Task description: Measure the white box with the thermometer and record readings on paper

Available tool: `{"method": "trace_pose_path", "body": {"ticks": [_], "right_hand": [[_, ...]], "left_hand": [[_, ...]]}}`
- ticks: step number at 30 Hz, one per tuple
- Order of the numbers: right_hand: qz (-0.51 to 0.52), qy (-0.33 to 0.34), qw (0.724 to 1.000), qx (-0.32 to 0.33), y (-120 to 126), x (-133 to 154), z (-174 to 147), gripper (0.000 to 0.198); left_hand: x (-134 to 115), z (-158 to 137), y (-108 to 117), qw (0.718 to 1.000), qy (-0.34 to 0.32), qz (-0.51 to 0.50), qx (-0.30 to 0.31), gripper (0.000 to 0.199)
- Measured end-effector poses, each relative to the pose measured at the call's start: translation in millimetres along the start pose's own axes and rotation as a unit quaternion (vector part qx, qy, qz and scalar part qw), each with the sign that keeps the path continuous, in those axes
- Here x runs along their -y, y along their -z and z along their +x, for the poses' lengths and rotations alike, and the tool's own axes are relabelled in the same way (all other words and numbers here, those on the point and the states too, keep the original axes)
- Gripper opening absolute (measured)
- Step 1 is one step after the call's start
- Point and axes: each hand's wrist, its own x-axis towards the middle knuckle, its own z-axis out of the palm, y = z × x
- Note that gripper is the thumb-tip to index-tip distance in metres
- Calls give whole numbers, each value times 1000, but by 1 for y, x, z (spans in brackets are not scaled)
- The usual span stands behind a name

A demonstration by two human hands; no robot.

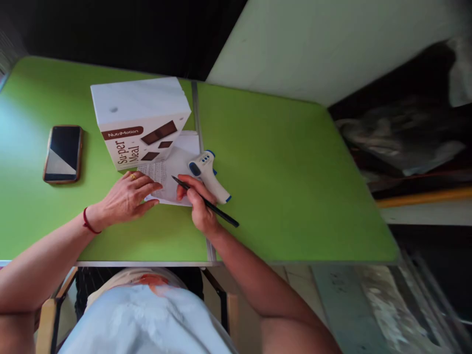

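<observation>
Green tabletop (287,187), white paper (182,152) mid-frame
Left hand (127,197), fingers loosely spread, seemingly steadies it; right hand (201,204) pinches slim black pen (225,216)

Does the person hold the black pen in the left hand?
No, the right hand holds the black pen, while the left hand has its fingers over the paper.

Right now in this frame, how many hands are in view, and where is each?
2. The left hand rests at the left edge of the paper, near the white box; the right hand holds a black pen over the paper, beside a white-and-blue thermometer.
</observation>
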Motion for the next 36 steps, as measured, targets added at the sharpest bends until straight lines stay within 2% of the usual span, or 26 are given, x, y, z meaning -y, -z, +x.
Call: {"method": "trace_pose_path", "body": {"ticks": [3,6,11,21,36], "right_hand": [[27,-32,999,6,-5,-3,0,28],[-6,-48,999,1,-9,-7,-2,20],[-82,-26,996,-9,-10,-7,-3,10],[-152,25,987,51,-9,-5,-2,18],[-172,-15,983,65,-9,-7,-3,17]], "left_hand": [[-2,0,3,999,25,-19,28,44],[-4,-1,7,998,9,-15,66,39],[-1,-1,7,995,-12,-23,98,30],[1,-2,3,992,-15,-24,121,26],[-1,0,5,989,-7,-19,144,29]]}}
